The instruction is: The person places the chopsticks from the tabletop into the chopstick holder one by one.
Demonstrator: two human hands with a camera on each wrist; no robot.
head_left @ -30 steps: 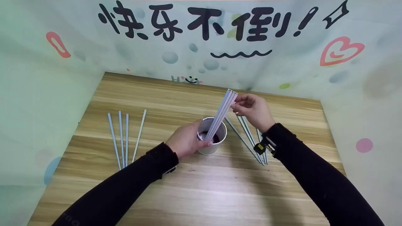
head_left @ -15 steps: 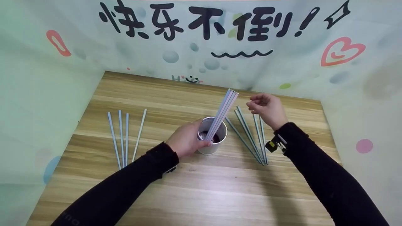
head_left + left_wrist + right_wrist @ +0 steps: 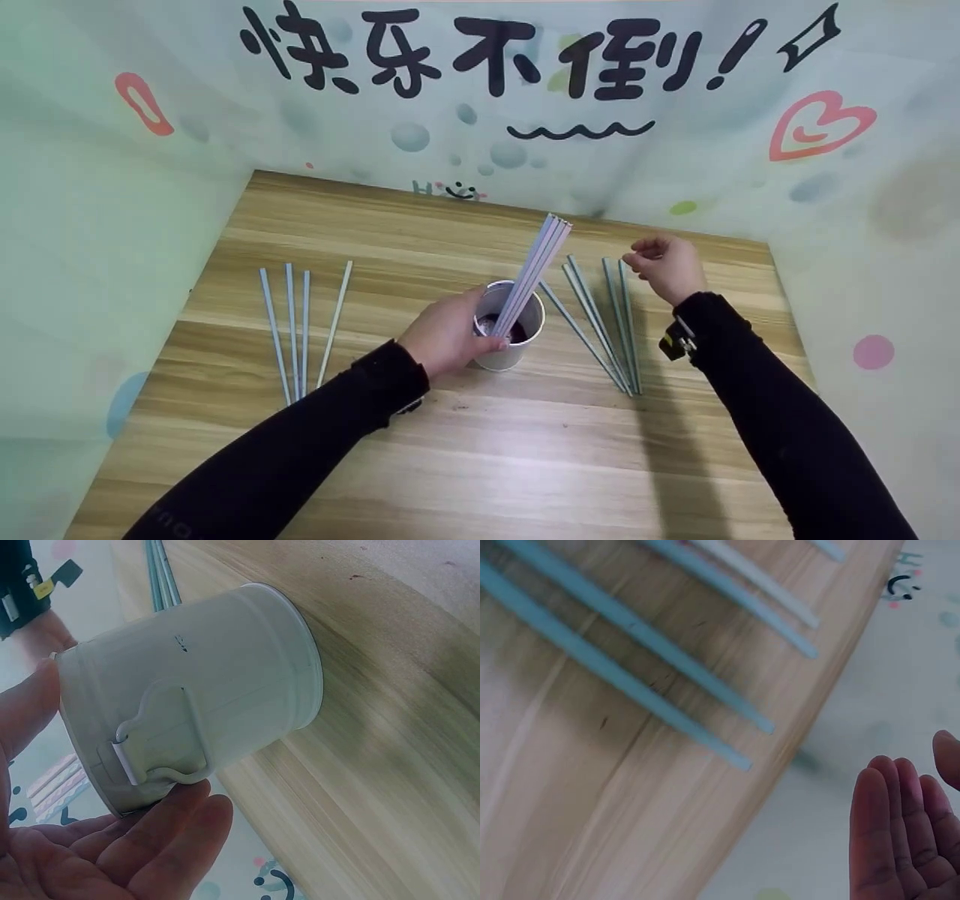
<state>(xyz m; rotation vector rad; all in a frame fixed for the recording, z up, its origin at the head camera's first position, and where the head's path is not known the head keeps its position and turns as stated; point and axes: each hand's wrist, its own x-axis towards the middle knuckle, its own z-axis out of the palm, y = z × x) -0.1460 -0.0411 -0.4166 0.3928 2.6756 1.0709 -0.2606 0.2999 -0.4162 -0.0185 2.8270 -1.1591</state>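
Gripping white cylindrical metal cup (image 3: 504, 358) with left hand (image 3: 448, 331) | probably steadying slender pink-lilac sticks (image 3: 534, 272) inside | with uncurled right hand (image 3: 670, 268) right of cup

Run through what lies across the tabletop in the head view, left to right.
Three blue sticks, one pale stick, the left grip, the white cup, the fan of greenish sticks, then the right grip.

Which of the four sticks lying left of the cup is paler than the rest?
The off-white stick, rightmost of the four in the head view and nearest the cup; the other three sticks are blue.
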